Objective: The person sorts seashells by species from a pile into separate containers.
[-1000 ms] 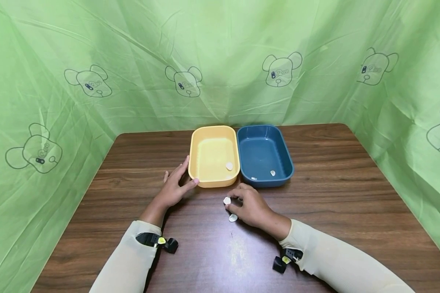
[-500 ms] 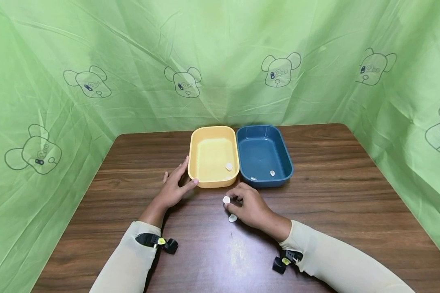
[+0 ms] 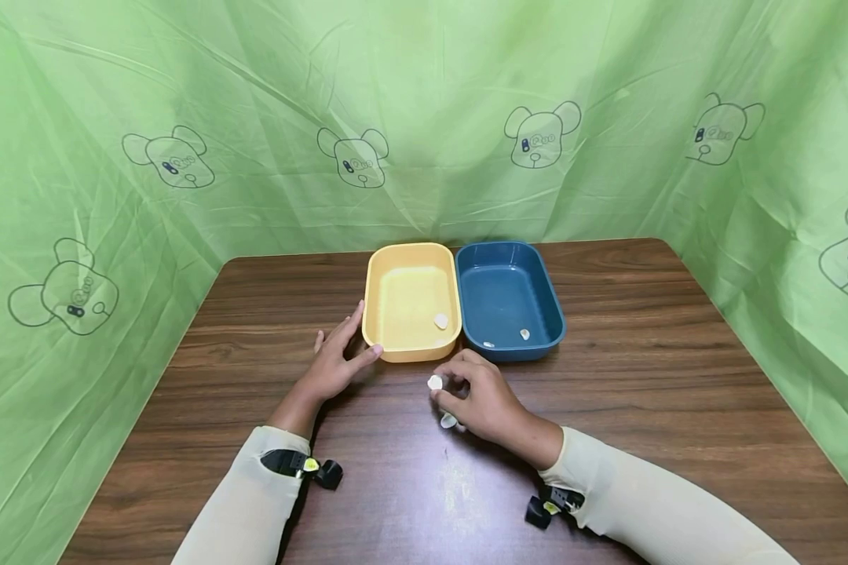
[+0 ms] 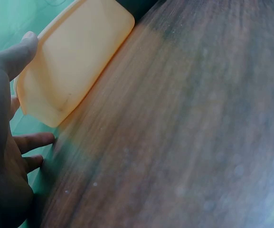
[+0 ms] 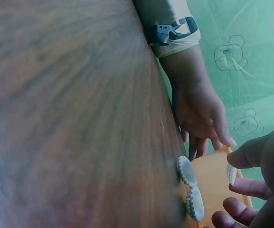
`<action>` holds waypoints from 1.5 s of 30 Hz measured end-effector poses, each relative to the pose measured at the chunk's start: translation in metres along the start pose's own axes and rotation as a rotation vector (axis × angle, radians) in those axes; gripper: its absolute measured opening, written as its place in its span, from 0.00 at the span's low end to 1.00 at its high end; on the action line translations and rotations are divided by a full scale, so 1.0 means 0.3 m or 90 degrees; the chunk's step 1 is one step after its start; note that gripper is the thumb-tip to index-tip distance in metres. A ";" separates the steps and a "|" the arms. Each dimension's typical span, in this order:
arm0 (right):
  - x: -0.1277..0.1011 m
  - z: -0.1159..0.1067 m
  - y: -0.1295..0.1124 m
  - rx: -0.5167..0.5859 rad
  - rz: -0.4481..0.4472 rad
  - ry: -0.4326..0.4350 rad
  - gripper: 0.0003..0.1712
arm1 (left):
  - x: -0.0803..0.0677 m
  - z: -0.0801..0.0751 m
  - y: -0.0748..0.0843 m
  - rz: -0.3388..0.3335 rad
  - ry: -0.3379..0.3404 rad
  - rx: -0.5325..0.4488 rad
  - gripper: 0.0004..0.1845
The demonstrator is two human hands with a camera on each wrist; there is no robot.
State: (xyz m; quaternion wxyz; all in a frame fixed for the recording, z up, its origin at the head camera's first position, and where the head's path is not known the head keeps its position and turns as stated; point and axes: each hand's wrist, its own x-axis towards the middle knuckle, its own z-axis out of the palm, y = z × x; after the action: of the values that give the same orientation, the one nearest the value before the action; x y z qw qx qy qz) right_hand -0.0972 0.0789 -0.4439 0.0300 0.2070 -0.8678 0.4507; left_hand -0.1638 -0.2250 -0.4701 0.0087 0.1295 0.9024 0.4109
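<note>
1. I see my right hand (image 3: 485, 400) resting low on the wooden table (image 3: 678, 377), just in front of the two trays, fingers curled and pinching a small white shell (image 3: 435, 382) between thumb and fingertip
2. From the right wrist view that pinched shell (image 5: 231, 174) shows edge-on against the fingertips (image 5: 243, 156), lifted clear of the wood
3. A second white shell (image 3: 448, 421) lies on the table under the heel side of my right hand, partly covered by it; the right wrist view shows two ridged shells (image 5: 190, 187) lying together on the wood, so I cannot tell the exact count from the head view alone
4. My left hand (image 3: 335, 362) lies flat with straight, relaxed fingers, holding nothing, its thumb and forefinger touching the near left corner of the yellow tray (image 3: 378, 271)
5. The left wrist view confirms it: the left hand (image 4: 4, 142) is beside the yellow tray (image 4: 75, 57), one fingertip at the rim
6. One shell in the yellow tray (image 3: 441, 321) sits near its right wall
7. The blue tray (image 3: 547, 294) stands touching the yellow one on its right, with two small shells (image 3: 524, 334) near its front wall
8. A green printed cloth (image 3: 184, 118) hangs round the table
</note>
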 end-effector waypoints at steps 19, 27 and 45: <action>-0.009 -0.022 -0.032 0.035 -0.058 0.045 0.14 | 0.009 0.028 -0.062 0.046 0.029 -0.020 0.51; 0.006 -0.041 -0.047 0.026 -0.082 0.068 0.14 | -0.002 0.016 -0.029 0.038 0.032 -0.023 0.50; 0.118 -0.127 -0.101 0.016 -0.084 0.091 0.15 | 0.010 0.019 -0.053 0.031 0.023 -0.020 0.52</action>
State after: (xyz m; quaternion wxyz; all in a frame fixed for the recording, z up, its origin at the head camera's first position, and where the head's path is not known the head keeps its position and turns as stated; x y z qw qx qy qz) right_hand -0.1229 0.0821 -0.3896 0.1188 0.2312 -0.8424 0.4720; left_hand -0.1697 -0.2301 -0.4856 -0.0156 0.1438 0.8923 0.4276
